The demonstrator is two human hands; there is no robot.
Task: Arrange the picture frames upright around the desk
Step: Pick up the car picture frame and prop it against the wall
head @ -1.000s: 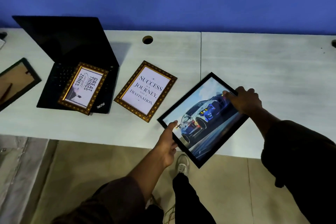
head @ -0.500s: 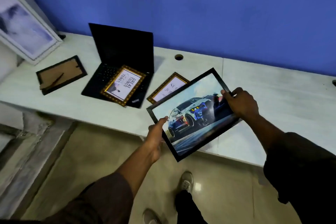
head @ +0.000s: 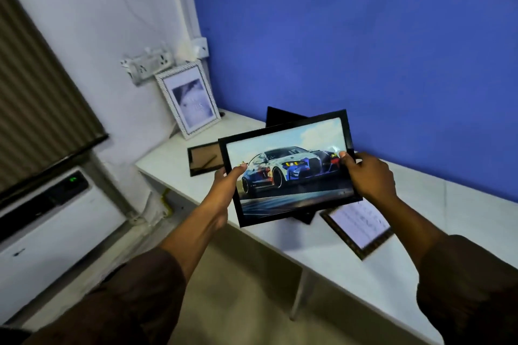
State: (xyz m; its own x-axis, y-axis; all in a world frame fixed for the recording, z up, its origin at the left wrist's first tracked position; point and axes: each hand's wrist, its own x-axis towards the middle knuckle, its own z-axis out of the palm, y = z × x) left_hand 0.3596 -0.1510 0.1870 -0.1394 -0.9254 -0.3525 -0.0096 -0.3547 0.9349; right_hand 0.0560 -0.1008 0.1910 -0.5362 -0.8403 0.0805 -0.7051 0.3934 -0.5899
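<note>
Car frame [head: 288,168] lifted higher off desk [head: 280,235] than before, both hands' grip pinching its sides.

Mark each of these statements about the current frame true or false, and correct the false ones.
1. Both hands hold the car picture frame off the desk. True: the left hand grips its left edge, the right hand its right edge.
2. The white frame lies flat on the desk. False: it stands upright, leaning against the wall in the corner.
3. A gold-edged frame lies flat on the desk below the right hand. True.
4. The dark frame behind the left hand shows a car. False: it lies face down, its brown backing showing.
5. The wall behind the desk is green. False: it is blue.
</note>
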